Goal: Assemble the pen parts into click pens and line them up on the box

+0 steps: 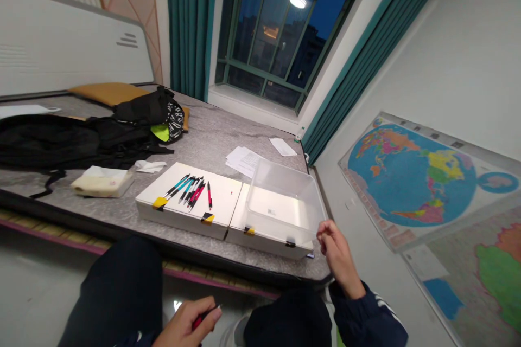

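Note:
My left hand (189, 322) is low at the bottom centre, closed round a red and black pen (200, 319) whose tip sticks out to the right. At the right, my right hand (334, 249) has its fingers curled by the near right corner of a clear plastic bin (285, 200); what its fingertips hold, if anything, is too small to tell. The bin rests on the right white box (260, 241). Several pens in blue, black, white and red (189, 190) lie on the left white box (220, 195), with one red pen (209, 195) a little apart from them.
Behind the boxes lie white papers (242, 161) and another sheet (283, 147). A tissue pack (101, 181) and a black backpack (61, 141) are on the left of the grey surface (203, 141). World maps (411, 179) hang on the right wall.

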{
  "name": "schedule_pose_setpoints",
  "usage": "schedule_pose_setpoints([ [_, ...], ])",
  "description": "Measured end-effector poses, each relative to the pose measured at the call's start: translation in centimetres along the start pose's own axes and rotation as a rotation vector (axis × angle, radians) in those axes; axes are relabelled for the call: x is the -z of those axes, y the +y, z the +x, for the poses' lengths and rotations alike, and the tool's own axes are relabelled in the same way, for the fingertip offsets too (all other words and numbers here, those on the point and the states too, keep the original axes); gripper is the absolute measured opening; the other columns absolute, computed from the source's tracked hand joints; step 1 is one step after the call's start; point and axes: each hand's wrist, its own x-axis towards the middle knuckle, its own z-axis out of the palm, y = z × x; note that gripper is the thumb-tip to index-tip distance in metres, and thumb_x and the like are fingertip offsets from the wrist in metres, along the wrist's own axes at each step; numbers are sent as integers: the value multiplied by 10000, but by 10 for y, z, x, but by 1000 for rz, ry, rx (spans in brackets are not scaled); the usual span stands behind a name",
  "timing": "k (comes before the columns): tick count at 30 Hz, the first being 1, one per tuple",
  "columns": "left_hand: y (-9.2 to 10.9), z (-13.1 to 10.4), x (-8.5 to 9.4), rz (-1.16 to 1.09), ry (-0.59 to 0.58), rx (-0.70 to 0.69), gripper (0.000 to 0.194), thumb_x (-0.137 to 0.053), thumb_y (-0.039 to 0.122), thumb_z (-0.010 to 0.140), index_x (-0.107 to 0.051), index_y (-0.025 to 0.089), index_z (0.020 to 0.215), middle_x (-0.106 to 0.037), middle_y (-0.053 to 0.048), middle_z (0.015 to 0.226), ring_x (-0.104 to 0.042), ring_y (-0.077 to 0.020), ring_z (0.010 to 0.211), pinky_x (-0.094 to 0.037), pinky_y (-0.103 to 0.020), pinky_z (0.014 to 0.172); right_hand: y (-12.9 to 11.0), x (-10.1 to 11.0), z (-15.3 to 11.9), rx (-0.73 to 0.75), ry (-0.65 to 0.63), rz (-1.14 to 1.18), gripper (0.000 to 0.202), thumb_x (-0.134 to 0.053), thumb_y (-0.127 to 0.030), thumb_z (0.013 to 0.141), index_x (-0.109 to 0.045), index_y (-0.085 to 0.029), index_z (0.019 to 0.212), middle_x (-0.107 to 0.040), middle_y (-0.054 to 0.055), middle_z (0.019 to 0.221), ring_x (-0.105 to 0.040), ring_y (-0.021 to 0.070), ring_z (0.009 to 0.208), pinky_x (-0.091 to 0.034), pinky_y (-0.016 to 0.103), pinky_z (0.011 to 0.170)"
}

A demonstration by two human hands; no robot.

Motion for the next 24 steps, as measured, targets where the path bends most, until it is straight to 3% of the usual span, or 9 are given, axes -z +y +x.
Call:
schedule_pose_setpoints([
  [3,4,0,-3,-25,6,1,560,-410,660,904,-547,194,623,-490,36,591,-460,-138,595,-390,-211,596,-29,-28,6,123,-139,15,96,-436,-213,824,-525,-226,791,-461,-26,628,-411,150,566,-326,252,535],
  [5,6,0,-4,-29,-13,-1,568,-394,660,909,-539,194,618,-480,36,588,-456,-138,594,-388,-213,597,-36,-44,23,202,-163,-36,138,-409,-167,816,-526,-220,767,-475,-22,631,-445,156,605,-342,259,584],
  [11,2,-1,-4,-20,-38,19,560,-340,656,924,-488,195,642,-435,39,622,-466,-144,626,-381,-223,626,-12,-72,72,273,-219,-172,226,-399,-101,789,-600,-205,788,-632,12,703,-586,178,697,-419,273,685],
  [14,0,-2,-3,-28,-48,37,575,-332,678,914,-480,196,638,-435,37,620,-478,-149,628,-383,-228,625,-2,-75,75,278,-241,-192,234,-431,-132,835,-651,-210,860,-687,29,782,-630,193,762,-459,291,739],
  [18,1,-2,-2,-42,-40,43,600,-337,710,895,-507,198,633,-480,30,609,-509,-161,643,-387,-234,629,1,-65,63,291,-176,-233,217,-485,-228,898,-679,-209,992,-708,83,1024,-625,246,1000,-438,370,929],
  [20,1,-1,-1,-48,-43,37,597,-338,704,899,-516,199,636,-482,30,604,-503,-161,641,-387,-232,625,1,-59,52,295,-148,-268,214,-498,-267,921,-683,-209,1014,-705,95,1049,-621,259,1023,-433,390,949],
  [24,3,-3,0,-73,-40,8,533,-354,624,941,-532,193,684,-481,35,638,-480,-151,644,-376,-227,622,6,-54,27,330,-206,-392,195,-593,-334,909,-687,-230,1044,-716,87,1044,-638,271,1009,-457,400,933],
])
